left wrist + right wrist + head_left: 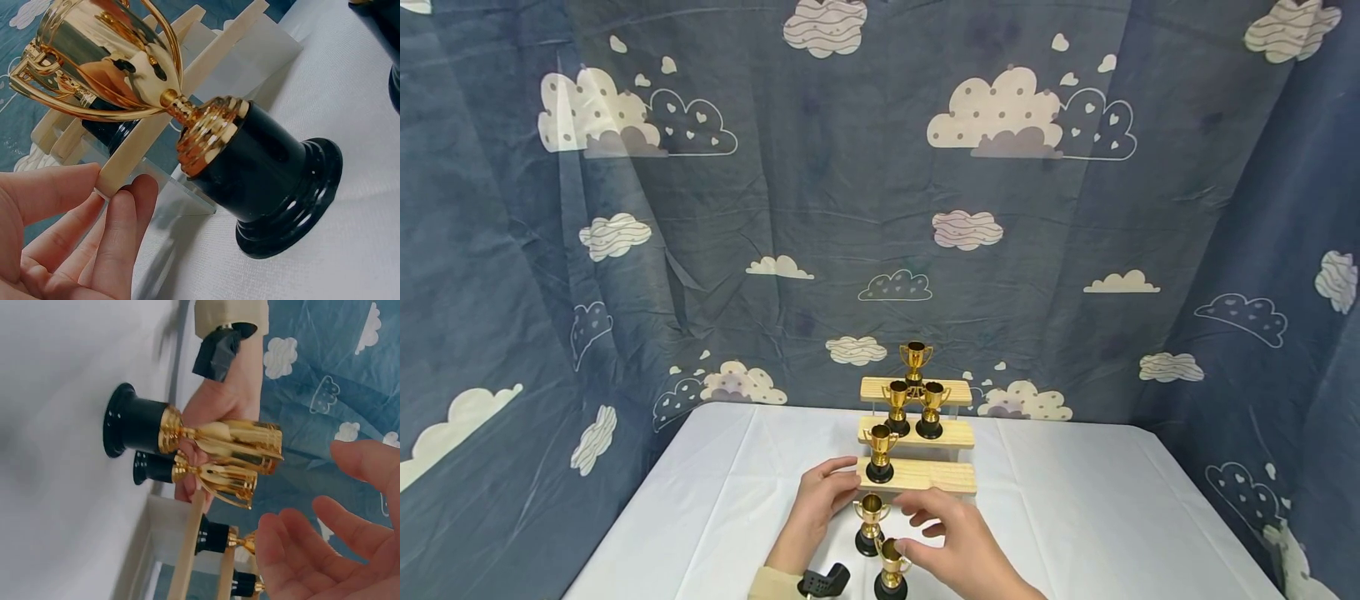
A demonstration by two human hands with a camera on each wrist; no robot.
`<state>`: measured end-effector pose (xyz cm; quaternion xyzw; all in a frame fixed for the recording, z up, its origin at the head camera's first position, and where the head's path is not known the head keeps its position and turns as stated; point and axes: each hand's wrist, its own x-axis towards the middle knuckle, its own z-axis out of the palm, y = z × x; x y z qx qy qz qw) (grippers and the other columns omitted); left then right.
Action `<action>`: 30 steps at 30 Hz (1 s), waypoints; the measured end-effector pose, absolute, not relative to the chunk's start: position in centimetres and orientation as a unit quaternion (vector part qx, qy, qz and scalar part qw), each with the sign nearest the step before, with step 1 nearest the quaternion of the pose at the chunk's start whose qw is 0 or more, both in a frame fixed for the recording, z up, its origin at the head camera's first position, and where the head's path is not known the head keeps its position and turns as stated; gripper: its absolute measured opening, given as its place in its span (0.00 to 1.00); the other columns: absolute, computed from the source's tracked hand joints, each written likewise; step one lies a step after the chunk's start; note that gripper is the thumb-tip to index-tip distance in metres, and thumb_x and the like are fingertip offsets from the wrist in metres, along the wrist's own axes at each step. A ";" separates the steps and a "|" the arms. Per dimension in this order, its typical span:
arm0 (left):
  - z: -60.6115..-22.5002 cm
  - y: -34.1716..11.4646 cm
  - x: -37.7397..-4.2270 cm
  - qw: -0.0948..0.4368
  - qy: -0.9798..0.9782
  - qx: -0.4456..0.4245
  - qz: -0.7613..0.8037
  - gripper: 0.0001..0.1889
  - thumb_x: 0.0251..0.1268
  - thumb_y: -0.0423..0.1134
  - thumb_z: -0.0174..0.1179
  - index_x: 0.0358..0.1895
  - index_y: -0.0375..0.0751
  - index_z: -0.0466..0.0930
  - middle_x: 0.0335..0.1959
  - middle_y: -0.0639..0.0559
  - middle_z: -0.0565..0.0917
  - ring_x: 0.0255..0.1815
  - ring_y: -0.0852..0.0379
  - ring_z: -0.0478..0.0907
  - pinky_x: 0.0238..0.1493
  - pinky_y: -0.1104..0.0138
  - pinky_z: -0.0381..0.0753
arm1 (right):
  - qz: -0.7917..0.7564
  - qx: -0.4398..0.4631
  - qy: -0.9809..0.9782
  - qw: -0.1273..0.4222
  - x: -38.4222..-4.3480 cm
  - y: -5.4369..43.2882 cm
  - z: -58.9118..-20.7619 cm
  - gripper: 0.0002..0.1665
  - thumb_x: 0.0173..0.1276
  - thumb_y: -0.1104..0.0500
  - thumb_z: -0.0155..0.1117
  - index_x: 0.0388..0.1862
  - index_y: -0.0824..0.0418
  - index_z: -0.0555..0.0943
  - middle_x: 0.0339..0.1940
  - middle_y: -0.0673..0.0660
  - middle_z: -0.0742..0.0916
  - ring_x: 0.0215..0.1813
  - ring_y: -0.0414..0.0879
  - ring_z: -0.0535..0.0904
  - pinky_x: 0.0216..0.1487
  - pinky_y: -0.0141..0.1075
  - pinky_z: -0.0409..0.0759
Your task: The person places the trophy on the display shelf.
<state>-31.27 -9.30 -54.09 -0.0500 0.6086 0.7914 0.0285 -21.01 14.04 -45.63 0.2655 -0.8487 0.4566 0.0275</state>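
A three-tier wooden display stand [925, 475] holds small gold trophy cups on black bases. My left hand [816, 500] pinches the left end of its lowest board [134, 159], thumb above and fingers below. One trophy [880, 454] stands upright at that board's left side. In front of the stand, two more trophies stand upright on the table: a nearer one [891, 575] and a farther one [870, 518]. Over the nearer cup my right hand [958, 537] hovers with fingers loosely bent, holding nothing; the right wrist view shows the hand [337, 556] apart from the cup [228, 440].
Two trophies [897, 408] [931, 408] share the middle board, and one [915, 362] is on the top board. A white cloth covers the table [1075, 517]. Behind hangs a blue cloud-patterned curtain [850, 208]. A black strap device [825, 581] sits at my left wrist.
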 end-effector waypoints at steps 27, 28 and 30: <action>-54.0 -9.3 -31.1 0.026 0.606 -0.042 0.794 0.25 0.57 0.27 0.68 0.60 0.28 0.79 0.41 0.42 0.88 0.41 0.55 0.86 0.48 0.62 0.86 | 0.458 0.263 -0.849 0.017 -20.8 13.3 -48.4 0.22 0.59 0.46 0.77 0.51 0.50 0.84 0.44 0.51 0.86 0.41 0.41 0.83 0.36 0.34 0.86; -54.0 -9.3 -31.2 0.026 0.605 -0.042 0.794 0.25 0.57 0.27 0.68 0.60 0.28 0.79 0.41 0.42 0.88 0.40 0.55 0.86 0.48 0.62 0.86 | 0.458 0.262 -0.849 0.016 -20.8 13.3 -48.4 0.22 0.59 0.46 0.77 0.51 0.51 0.84 0.44 0.50 0.86 0.41 0.41 0.83 0.35 0.34 0.86; -54.1 -9.3 -31.2 0.025 0.605 -0.042 0.795 0.24 0.56 0.27 0.68 0.59 0.28 0.79 0.41 0.42 0.88 0.40 0.56 0.86 0.47 0.62 0.86 | 0.461 0.259 -0.849 0.016 -20.7 13.3 -48.6 0.22 0.59 0.46 0.77 0.50 0.51 0.85 0.44 0.47 0.86 0.41 0.42 0.83 0.35 0.34 0.85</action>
